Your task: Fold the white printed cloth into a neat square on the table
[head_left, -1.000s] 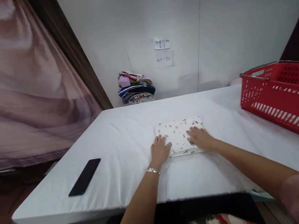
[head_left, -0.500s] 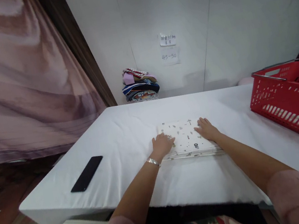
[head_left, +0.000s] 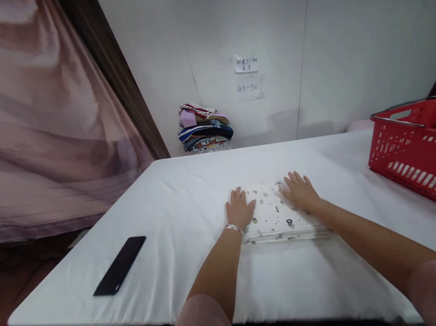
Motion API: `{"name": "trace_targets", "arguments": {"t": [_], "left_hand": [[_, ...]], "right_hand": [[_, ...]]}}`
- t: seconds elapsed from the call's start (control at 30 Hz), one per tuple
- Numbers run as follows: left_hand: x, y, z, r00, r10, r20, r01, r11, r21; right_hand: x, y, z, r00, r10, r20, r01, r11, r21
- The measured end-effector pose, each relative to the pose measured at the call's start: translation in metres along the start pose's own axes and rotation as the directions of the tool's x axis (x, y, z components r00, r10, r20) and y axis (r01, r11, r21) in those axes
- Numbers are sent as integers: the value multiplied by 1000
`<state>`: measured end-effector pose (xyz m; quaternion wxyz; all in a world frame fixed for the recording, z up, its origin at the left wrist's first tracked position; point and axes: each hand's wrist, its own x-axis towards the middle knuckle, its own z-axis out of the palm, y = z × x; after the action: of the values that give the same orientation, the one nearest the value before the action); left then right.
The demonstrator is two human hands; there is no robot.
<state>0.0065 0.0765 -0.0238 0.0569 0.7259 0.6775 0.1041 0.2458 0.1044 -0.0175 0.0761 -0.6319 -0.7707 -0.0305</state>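
Note:
A folded white cloth (head_left: 271,212) with small dark prints lies flat on the white-covered table (head_left: 184,208), its layered folds showing along the near edge. My left hand (head_left: 241,208) rests flat on the cloth's left side, fingers spread and pointing away from me. On the right side of the cloth lies my right hand (head_left: 299,192), also flat with its fingers apart. Neither hand grips anything. Both palms hide parts of the print below them.
A black phone-like slab (head_left: 120,266) lies at the table's left. The red plastic basket (head_left: 425,166) stands at the right edge. Against the wall is a stack of folded clothes (head_left: 205,126), beneath handwritten paper notes (head_left: 250,88). A pink curtain (head_left: 16,120) hangs at left.
My left hand has slid forward along the cloth, its fingers now spread and pointing away. My right hand has shifted slightly inward. The whole view has tilted a little.

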Motion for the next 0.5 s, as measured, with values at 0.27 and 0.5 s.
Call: {"name": "trace_targets", "arguments": {"t": [0.27, 0.5], "left_hand": [[-1, -3, 1, 1000, 10, -3, -10, 1000, -23], [10, 10, -10, 998, 28, -51, -25, 998, 59]], "right_hand": [[7, -15, 18, 993, -55, 106, 52, 998, 35], [6, -14, 23, 996, -57, 68, 57, 998, 9]]}}
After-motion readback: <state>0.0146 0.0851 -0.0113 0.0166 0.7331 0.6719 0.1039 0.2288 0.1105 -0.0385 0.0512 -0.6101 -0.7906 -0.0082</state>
